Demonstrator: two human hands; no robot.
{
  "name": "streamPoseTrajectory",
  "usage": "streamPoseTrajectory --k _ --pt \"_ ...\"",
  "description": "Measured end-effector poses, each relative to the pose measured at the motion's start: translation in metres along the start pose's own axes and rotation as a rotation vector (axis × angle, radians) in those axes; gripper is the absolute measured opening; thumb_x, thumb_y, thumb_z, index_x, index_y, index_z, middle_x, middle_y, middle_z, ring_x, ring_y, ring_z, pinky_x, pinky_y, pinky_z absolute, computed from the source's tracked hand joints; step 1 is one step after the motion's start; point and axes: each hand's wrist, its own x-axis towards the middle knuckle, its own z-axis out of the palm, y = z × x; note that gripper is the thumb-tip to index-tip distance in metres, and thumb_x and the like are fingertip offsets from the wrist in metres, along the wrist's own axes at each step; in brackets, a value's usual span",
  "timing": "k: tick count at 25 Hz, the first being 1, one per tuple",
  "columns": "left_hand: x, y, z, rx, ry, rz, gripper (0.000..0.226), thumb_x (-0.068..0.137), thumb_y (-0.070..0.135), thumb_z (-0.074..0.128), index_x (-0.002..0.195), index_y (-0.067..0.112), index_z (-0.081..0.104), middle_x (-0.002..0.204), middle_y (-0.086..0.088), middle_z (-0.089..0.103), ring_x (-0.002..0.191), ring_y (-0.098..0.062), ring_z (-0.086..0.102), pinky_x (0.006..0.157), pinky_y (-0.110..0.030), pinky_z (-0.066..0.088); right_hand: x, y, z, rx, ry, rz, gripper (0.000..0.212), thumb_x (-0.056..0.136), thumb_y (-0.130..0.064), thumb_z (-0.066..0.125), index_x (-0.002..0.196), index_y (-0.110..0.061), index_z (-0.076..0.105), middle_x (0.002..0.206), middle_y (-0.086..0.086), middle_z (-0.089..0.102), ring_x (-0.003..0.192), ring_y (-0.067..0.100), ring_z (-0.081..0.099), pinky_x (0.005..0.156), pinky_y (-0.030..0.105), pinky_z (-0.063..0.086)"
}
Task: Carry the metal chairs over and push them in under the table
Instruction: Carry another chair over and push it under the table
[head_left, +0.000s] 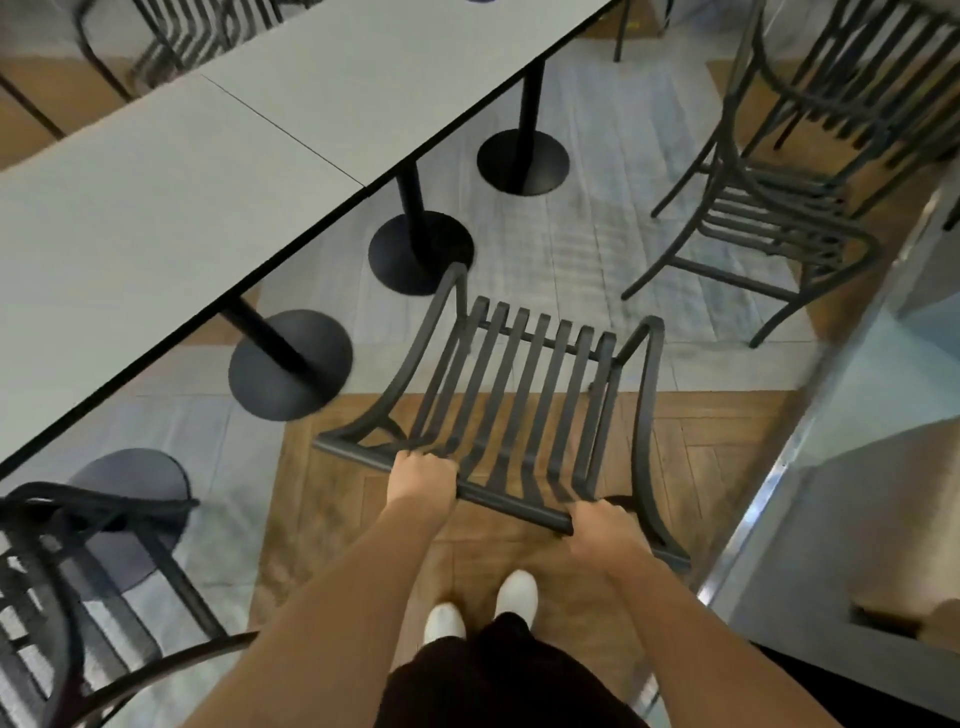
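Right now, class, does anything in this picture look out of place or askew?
Yes. The stack of metal chairs at upper right stands away from the grey table, not pushed in. The held chair is also angled to the table edge.

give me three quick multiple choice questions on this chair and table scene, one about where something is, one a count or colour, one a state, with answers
1. Where does the metal chair the person holds stand in relation to the grey table?
A. on top of it
B. beside its long edge, not yet pushed under
C. fully pushed under it

2. How many round black pedestal bases show under the table's near side?
A. one
B. two
C. four

3. What are the left hand and right hand doing?
A. both grip the chair's top back rail
B. both hang free
C. only one touches the chair

Answers:
1 B: the seat lies clear of the table edge, over the floor.
2 C: four bases sit in a row, the nearest partly hidden behind another chair.
3 A: the fingers of both hands curl round the rail.
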Motion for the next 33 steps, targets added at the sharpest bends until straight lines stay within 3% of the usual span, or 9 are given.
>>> streamPoseTrajectory --k 3,10,14,17,24,30,33 --pt "-0.014 0.001 0.012 -0.005 -0.021 -0.012 0.027 0.101 0.022 0.05 0.122 0.025 0.067 0.114 -0.002 0.072 0.114 -0.027 0.063 0.103 -0.041 0.04 -0.003 0.0 0.005 -0.039 0.013 -0.038 0.027 0.094 -0.04 0.059 0.117 -0.026 0.066 0.106 0.0 0.069 0.099 0.022 0.067 0.085 0.038 0.056" --pt "-0.054 0.015 0.025 -0.088 -0.049 -0.087 0.028 0.102 0.018 0.051 0.126 0.023 0.065 0.116 -0.004 0.07 0.113 -0.027 0.064 0.1 -0.041 0.042 -0.015 0.011 0.01 -0.134 -0.011 -0.128 0.034 0.097 -0.03 0.052 0.129 -0.028 0.063 0.108 0.002 0.067 0.099 0.024 0.065 0.086 0.042 0.057" --pt "-0.076 0.03 0.04 -0.151 -0.043 -0.199 0.028 0.102 0.019 0.049 0.122 0.026 0.067 0.111 -0.001 0.071 0.11 -0.025 0.065 0.098 -0.04 0.042 -0.018 0.019 0.014 -0.235 0.005 -0.244 0.029 0.099 -0.036 0.053 0.122 -0.023 0.065 0.109 0.004 0.066 0.101 0.027 0.064 0.078 0.037 0.053" --pt "-0.099 0.051 0.045 -0.202 -0.05 -0.305 0.024 0.102 0.023 0.05 0.116 0.026 0.069 0.109 0.0 0.071 0.108 -0.024 0.065 0.095 -0.038 0.042 -0.024 0.029 0.015 -0.336 0.024 -0.343 0.024 0.101 -0.029 0.052 0.119 -0.019 0.064 0.111 0.006 0.067 0.104 0.029 0.065 0.072 0.036 0.044" --pt "-0.157 0.116 0.085 -0.376 -0.087 -0.526 0.023 0.101 0.028 0.053 0.118 0.03 0.067 0.107 0.003 0.069 0.106 -0.022 0.063 0.098 -0.037 0.042 -0.034 0.052 0.02 -0.472 -0.041 -0.555 0.027 0.098 -0.028 0.052 0.119 -0.02 0.066 0.11 0.006 0.068 0.103 0.031 0.065 0.082 0.042 0.054" --pt "-0.185 0.164 0.107 -0.432 -0.117 -0.657 0.026 0.1 0.021 0.05 0.12 0.027 0.066 0.111 0.0 0.07 0.11 -0.025 0.064 0.1 -0.041 0.044 -0.038 0.069 0.017 -0.598 -0.046 -0.713 0.026 0.093 -0.026 0.054 0.116 -0.028 0.066 0.105 0.0 0.07 0.098 0.026 0.067 0.07 0.036 0.046" --pt "-0.19 0.183 0.108 -0.455 -0.131 -0.694 0.024 0.101 0.02 0.052 0.12 0.024 0.066 0.112 -0.001 0.071 0.109 -0.026 0.065 0.099 -0.042 0.046 -0.033 0.075 0.012 -0.654 -0.053 -0.763 0.034 0.091 -0.026 0.054 0.123 -0.028 0.065 0.111 -0.001 0.071 0.103 0.025 0.067 0.083 0.04 0.056"
